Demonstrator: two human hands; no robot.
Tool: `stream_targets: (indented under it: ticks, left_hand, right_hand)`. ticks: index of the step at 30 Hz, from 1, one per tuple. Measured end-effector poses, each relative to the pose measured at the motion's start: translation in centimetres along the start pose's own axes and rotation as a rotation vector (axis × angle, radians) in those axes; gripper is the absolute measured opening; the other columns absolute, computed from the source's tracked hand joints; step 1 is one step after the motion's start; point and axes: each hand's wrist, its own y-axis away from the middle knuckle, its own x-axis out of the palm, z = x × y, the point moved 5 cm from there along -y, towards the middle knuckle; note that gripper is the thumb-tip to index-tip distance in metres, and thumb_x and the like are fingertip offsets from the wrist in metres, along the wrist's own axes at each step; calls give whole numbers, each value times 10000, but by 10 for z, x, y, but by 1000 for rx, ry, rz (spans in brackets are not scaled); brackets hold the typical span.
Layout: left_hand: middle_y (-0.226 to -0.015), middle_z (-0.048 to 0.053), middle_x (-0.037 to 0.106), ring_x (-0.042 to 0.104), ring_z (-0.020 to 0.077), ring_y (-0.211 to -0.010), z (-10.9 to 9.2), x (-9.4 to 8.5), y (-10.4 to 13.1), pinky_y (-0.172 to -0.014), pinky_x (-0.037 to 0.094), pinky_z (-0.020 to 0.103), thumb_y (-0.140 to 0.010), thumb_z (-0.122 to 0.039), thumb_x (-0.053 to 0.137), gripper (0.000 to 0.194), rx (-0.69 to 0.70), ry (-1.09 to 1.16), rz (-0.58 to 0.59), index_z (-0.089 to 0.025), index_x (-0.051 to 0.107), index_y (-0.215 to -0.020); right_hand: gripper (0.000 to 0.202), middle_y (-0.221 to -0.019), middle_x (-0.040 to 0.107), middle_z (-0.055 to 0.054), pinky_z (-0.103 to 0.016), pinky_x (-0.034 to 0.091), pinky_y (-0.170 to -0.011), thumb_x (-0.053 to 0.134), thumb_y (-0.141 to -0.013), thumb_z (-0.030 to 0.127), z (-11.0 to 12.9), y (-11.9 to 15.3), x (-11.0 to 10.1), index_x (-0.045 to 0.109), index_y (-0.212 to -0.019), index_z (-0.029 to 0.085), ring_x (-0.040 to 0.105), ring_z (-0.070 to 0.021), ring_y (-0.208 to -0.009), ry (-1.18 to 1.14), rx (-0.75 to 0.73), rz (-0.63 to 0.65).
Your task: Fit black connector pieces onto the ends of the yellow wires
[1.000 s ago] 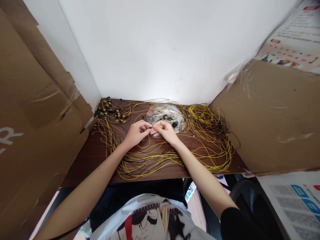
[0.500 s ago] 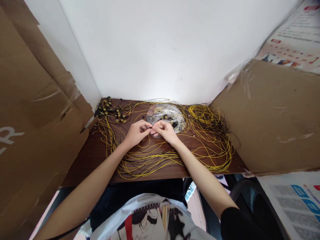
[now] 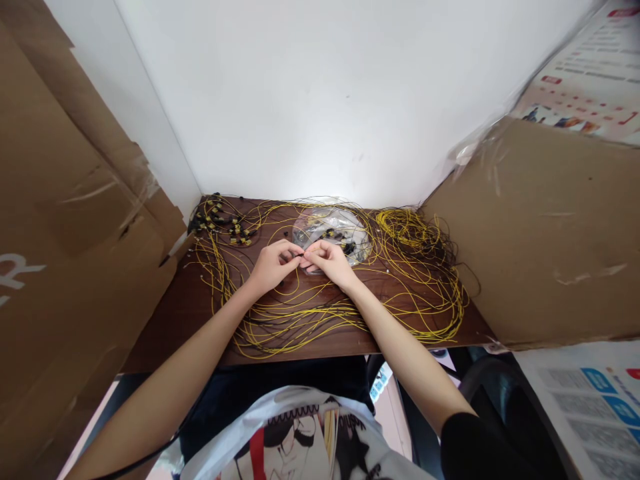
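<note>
My left hand point(image 3: 276, 265) and my right hand point(image 3: 327, 261) meet fingertip to fingertip over the middle of the brown table point(image 3: 173, 327). Both are closed in a pinch on one small dark piece point(image 3: 302, 255), mostly hidden by the fingers; its kind cannot be made out. Just behind the hands lies a clear plastic bag point(image 3: 360, 227) with black and yellow connectors point(image 3: 336, 235) in it. Thin yellow and black wires point(image 3: 305, 317) run in a loose bundle under both forearms and around the bag.
Black connectors with yellow parts point(image 3: 235, 230) are heaped at the back left. A tangled coil of yellow and black wire point(image 3: 405, 228) lies at the back right. Cardboard walls point(image 3: 540, 233) flank the table, and a white panel point(image 3: 320, 100) closes off the back.
Both hands stay in the same place, still pinched together at the fingertips. The camera view has shifted very slightly; nothing else has visibly moved.
</note>
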Motion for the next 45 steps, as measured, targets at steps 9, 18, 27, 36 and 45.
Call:
stream_targets:
  ticks: [9,18,27,36,45]
  left_hand:
    - [-800,38,612,566,115,-662,0,0,-1,-535,445,205,-733,-249,593,184,0,-8,0,-145,679,-857]
    - [-804,39,616,569,118,-661,0,0,0,-537,451,208,-731,-257,597,184,-16,-4,-2,-147,680,-854]
    - [-798,40,611,571,120,-671,-1,0,0,-543,454,208,-727,-254,594,189,-12,-2,2,-141,678,-854]
    - [-796,38,605,567,120,-675,-1,0,0,-549,457,211,-730,-258,597,190,-1,-8,4,-146,679,-860]
    - [-815,42,611,571,119,-678,0,0,0,-555,460,212,-736,-265,605,196,-9,11,4,-140,679,-867]
  right_hand:
    - [421,-672,692,-25,-204,546,-561,771,-595,467,2,1,1,575,-782,144,673,-121,-634,-10,3,-6]
    - [410,-683,694,-32,-212,546,-562,766,-609,459,2,1,1,568,-789,148,672,-126,-643,5,-4,-7]
    - [409,-692,696,-32,-212,546,-571,763,-615,463,1,1,0,568,-792,151,674,-127,-656,8,-5,4]
    - [411,-700,695,-31,-217,545,-575,763,-617,462,0,0,0,560,-799,155,672,-126,-649,14,6,4]
    - [415,-705,694,-38,-219,543,-583,764,-615,461,1,1,0,566,-801,147,671,-129,-665,18,1,6]
